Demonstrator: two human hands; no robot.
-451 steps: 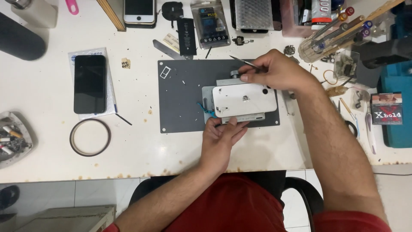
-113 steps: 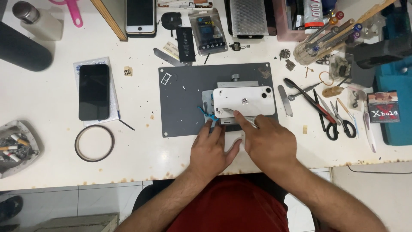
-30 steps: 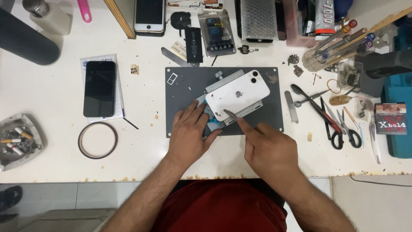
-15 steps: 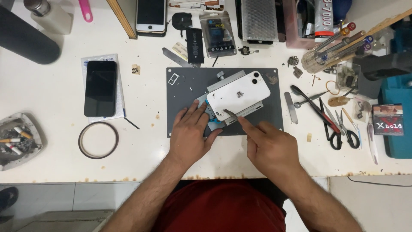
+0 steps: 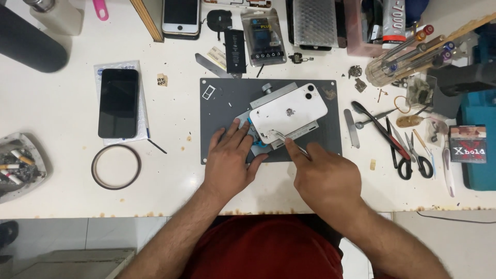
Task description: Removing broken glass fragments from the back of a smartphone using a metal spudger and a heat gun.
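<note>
Partly, the right hand (image 5: 325, 178) hides tweezers (image 5: 289, 140) touching the white phone (image 5: 289, 111).

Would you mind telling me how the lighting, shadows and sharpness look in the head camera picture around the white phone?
Head view: even overhead light, soft shadows under the left hand and right hand; white smartphone back bright but not blown out; thin metal tool sharp; slight glare on the white tabletop; straight edges bow mildly near the corners.

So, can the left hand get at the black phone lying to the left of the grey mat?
Probably yes. The left hand rests on the grey mat, and the black phone lies face up on a white sheet, with only bare white table between them. The tape ring sits nearer the table's front edge, out of the way.
</note>
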